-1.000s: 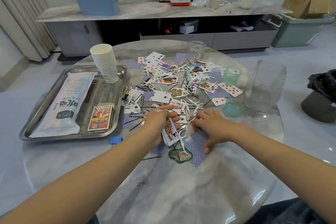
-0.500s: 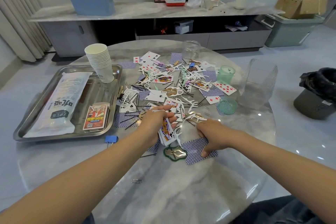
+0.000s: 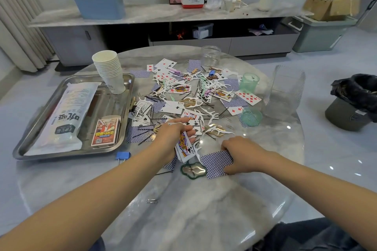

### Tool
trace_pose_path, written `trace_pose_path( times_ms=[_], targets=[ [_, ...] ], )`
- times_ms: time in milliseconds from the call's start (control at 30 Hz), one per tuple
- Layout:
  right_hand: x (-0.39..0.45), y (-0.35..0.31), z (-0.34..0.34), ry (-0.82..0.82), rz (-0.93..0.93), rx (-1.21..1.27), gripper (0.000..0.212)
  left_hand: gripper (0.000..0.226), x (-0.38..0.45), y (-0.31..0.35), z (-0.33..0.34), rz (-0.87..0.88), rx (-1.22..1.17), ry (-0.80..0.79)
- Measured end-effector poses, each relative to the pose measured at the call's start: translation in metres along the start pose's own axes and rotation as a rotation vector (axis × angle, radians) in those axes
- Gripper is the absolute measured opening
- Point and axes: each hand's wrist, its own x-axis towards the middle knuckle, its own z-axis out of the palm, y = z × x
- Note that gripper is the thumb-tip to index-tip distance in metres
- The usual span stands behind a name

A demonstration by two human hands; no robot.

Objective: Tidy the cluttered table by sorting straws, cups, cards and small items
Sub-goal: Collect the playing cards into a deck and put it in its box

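A mess of playing cards [image 3: 247, 98], white floss picks, hairpins and clips covers the middle of the round marble table [image 3: 183, 210]. My left hand [image 3: 171, 134] grips a small stack of cards [image 3: 184, 147], face up. My right hand [image 3: 242, 154] lies on a face-down blue-backed card [image 3: 216, 163], fingers curled over its edge and thumb against its near side. A green-rimmed hair clip [image 3: 192, 170] lies just left of that card. A stack of paper cups [image 3: 109, 69] stands in the steel tray [image 3: 126, 126], beside a straw packet [image 3: 65, 116] and a card box [image 3: 106, 131].
A clear jar [image 3: 211, 55] stands at the table's far side. A green cup [image 3: 248, 82], a green lid [image 3: 251, 117] and a stack of clear cups [image 3: 285, 89] are at the right. A blue binder clip [image 3: 122, 156] lies by the tray. A black-bagged bin [image 3: 355, 100] stands on the floor, right.
My right hand has moved toward me from the floss picks onto the face-down card. My left hand keeps its hold on the card stack.
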Motion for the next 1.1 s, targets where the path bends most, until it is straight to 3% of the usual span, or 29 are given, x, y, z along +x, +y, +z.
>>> trace_pose_path(
  times_ms=[767, 967, 1100],
  targets=[
    [-0.005, -0.001, 0.004, -0.139, 0.172, 0.17, 0.075, 0.031, -0.005, -0.002, 0.003, -0.015, -0.008, -0.017],
    [0.002, -0.004, -0.013, -0.013, 0.187, 0.485, 0.053, 0.022, -0.002, -0.005, 0.003, -0.05, -0.055, 0.005],
    [0.007, -0.026, -0.032, 0.152, 0.192, 0.849, 0.019, 0.03, 0.0, -0.008, 0.003, -0.013, 0.015, 0.041]
  ],
)
